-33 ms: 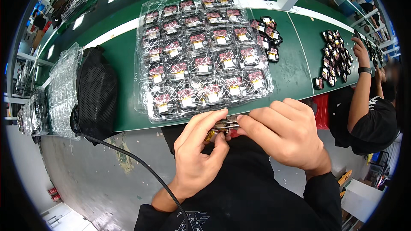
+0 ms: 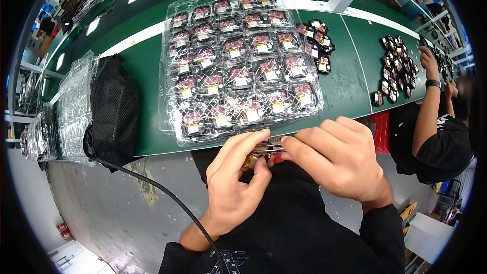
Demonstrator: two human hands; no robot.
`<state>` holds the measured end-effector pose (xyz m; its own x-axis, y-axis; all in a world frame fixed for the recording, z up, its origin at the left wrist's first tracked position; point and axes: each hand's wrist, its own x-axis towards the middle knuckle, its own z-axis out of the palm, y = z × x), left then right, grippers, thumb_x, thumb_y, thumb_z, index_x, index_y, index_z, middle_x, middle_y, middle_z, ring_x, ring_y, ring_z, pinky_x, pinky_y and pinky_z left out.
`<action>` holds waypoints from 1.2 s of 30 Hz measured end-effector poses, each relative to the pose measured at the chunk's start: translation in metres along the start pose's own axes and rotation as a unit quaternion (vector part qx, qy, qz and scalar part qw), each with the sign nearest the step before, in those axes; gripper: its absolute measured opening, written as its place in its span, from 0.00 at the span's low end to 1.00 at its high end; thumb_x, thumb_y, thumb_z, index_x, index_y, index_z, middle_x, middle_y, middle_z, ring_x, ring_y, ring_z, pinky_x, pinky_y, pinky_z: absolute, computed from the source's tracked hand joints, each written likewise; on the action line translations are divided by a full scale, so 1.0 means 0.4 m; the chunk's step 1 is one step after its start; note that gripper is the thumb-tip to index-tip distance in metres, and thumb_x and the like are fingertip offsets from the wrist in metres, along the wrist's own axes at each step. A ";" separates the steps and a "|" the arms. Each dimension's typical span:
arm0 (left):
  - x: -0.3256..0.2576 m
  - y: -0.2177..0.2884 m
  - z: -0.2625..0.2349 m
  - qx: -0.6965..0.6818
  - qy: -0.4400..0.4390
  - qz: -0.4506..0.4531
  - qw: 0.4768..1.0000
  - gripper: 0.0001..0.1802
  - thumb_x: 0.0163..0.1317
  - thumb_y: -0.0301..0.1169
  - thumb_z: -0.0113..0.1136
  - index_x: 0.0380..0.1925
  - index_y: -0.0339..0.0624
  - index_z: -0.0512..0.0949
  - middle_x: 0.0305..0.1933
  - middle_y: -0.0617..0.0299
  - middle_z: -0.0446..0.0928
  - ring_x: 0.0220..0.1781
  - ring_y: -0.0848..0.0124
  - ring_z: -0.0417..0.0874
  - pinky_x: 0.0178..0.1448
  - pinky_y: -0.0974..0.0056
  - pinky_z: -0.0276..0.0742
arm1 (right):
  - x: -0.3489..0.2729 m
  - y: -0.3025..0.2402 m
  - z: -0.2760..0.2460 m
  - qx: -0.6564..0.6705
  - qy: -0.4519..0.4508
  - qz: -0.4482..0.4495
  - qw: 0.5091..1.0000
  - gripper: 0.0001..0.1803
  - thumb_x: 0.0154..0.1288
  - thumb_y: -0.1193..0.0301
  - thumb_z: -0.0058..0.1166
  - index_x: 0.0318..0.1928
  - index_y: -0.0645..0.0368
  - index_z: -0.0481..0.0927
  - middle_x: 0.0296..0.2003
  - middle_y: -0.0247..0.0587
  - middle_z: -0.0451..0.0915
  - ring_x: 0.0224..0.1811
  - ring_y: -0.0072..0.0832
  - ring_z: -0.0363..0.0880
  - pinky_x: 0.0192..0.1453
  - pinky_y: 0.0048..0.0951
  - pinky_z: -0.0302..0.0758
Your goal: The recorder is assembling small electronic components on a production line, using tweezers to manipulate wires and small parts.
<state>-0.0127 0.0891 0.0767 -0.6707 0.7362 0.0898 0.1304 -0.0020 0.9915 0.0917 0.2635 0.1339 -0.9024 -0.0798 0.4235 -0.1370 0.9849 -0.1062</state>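
Observation:
In front of my body, just off the table's near edge, my left hand (image 2: 234, 180) pinches a small electronic unit (image 2: 249, 161) between thumb and fingers. A yellow patch of it shows; most of the rest is hidden by the fingers. My right hand (image 2: 341, 160) is closed around metal tweezers (image 2: 273, 148), whose thin prongs reach left to the unit. Whether the tips grip any part of it cannot be made out. Beyond my hands lies a clear plastic tray (image 2: 167, 106), its pockets filled with small black-framed units showing reddish boards and white patches.
Loose units (image 2: 323, 64) lie beside the tray on the green table (image 2: 350, 89), with a larger pile (image 2: 398, 68) farther right. A black mesh bag (image 2: 115, 106) and clear trays (image 2: 76, 106) stand left. A black cable (image 2: 167, 193) crosses left of me. A co-worker's arm (image 2: 427, 116) is at right.

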 end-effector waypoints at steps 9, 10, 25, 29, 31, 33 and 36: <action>-0.001 0.012 0.002 -0.110 0.014 -0.038 0.993 0.32 0.67 0.10 0.53 0.72 0.28 0.62 0.66 0.45 0.72 0.57 0.65 0.84 0.62 0.62 0.84 | -0.011 -0.006 -0.006 -0.050 0.014 0.003 0.999 0.14 0.49 0.71 0.66 0.40 0.60 0.86 0.29 0.29 0.76 0.25 0.21 0.71 0.27 0.26 0.61; -0.002 0.005 -0.003 -0.110 0.014 -0.037 0.993 0.32 0.67 0.10 0.53 0.72 0.28 0.62 0.66 0.45 0.72 0.57 0.65 0.84 0.62 0.62 0.84 | -0.011 -0.003 -0.005 -0.050 0.013 0.009 0.999 0.15 0.49 0.71 0.66 0.40 0.60 0.86 0.29 0.29 0.76 0.26 0.21 0.71 0.27 0.27 0.61; 0.003 0.005 -0.038 -0.076 -0.059 -0.020 0.995 0.39 0.60 0.06 0.60 0.73 0.26 0.63 0.68 0.44 0.73 0.61 0.63 0.83 0.63 0.62 0.83 | -0.009 0.062 0.044 0.174 0.016 0.053 0.983 0.10 0.55 0.68 0.70 0.36 0.57 0.85 0.30 0.33 0.82 0.27 0.30 0.81 0.30 0.33 0.75; 0.004 0.002 -0.043 -0.078 -0.065 -0.017 0.995 0.40 0.60 0.06 0.60 0.74 0.25 0.63 0.68 0.44 0.73 0.62 0.61 0.83 0.62 0.61 0.83 | -0.013 0.065 0.051 0.214 0.030 0.049 0.975 0.10 0.54 0.69 0.71 0.36 0.57 0.85 0.31 0.33 0.83 0.26 0.30 0.81 0.29 0.33 0.75; 0.001 0.004 -0.045 -0.075 -0.058 -0.017 0.995 0.40 0.60 0.06 0.60 0.74 0.25 0.63 0.68 0.44 0.73 0.62 0.61 0.83 0.62 0.61 0.83 | -0.010 0.049 0.041 0.156 0.042 0.040 0.986 0.10 0.54 0.69 0.70 0.36 0.57 0.85 0.31 0.32 0.83 0.26 0.29 0.80 0.28 0.32 0.74; 0.000 0.007 -0.044 -0.059 -0.058 -0.018 0.996 0.40 0.60 0.06 0.61 0.74 0.25 0.63 0.69 0.44 0.73 0.63 0.61 0.83 0.63 0.61 0.83 | -0.011 0.025 0.025 0.093 0.055 0.034 0.994 0.10 0.54 0.70 0.70 0.36 0.57 0.85 0.31 0.31 0.82 0.26 0.27 0.79 0.28 0.31 0.73; 0.001 0.007 -0.044 -0.035 -0.060 -0.004 0.998 0.40 0.59 0.06 0.61 0.74 0.25 0.62 0.69 0.44 0.73 0.63 0.61 0.82 0.63 0.62 0.83 | -0.012 0.005 0.020 -0.009 0.020 0.015 1.000 0.11 0.52 0.70 0.69 0.37 0.57 0.86 0.32 0.29 0.81 0.27 0.24 0.77 0.27 0.28 0.70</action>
<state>-0.0254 0.0773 0.0812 -0.5793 0.8117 0.0739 0.0705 -0.0405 0.9967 0.0926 0.2646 0.1243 -0.8892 -0.0447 0.4553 -0.1030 0.9892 -0.1040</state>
